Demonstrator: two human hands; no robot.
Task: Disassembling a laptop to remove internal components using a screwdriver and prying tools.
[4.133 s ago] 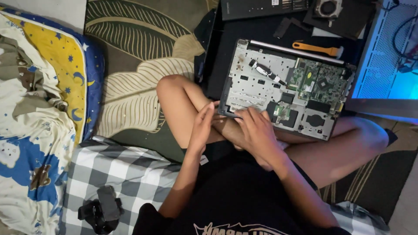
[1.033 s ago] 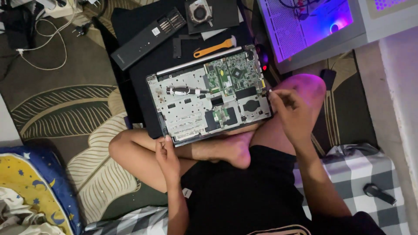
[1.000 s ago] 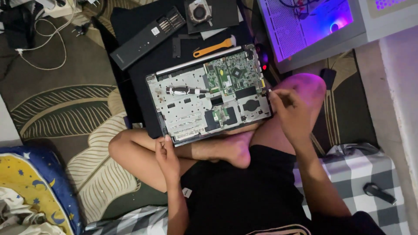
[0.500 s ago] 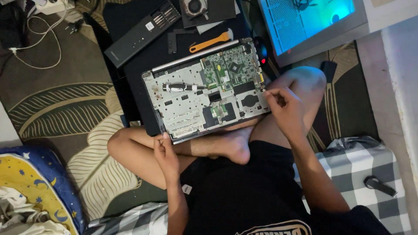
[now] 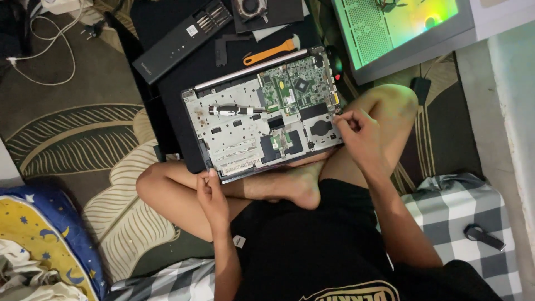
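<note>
An opened laptop [image 5: 251, 134], bottom cover off, lies across my crossed legs with its green circuit board and silver frame showing. My left hand [image 5: 212, 195] rests on my left shin and grips the laptop's near left corner with its fingertips. My right hand [image 5: 356, 131] sits over my right knee, fingers pinched together at the laptop's right edge beside the round fan opening. Whether something small is between those fingers is hidden.
Beyond the laptop lie an orange-handled tool [image 5: 270, 53], a long black bit case [image 5: 181, 36] and a loose fan [image 5: 251, 8]. A glowing computer case [image 5: 401, 28] stands at top right. White cables [image 5: 50, 50] lie top left, a checked blanket [image 5: 457, 206] with a small black object [image 5: 484, 236] at right.
Four seconds ago both hands were together at the laptop's near edge; now they are apart, one at each side. Over the last second the hands have barely moved.
</note>
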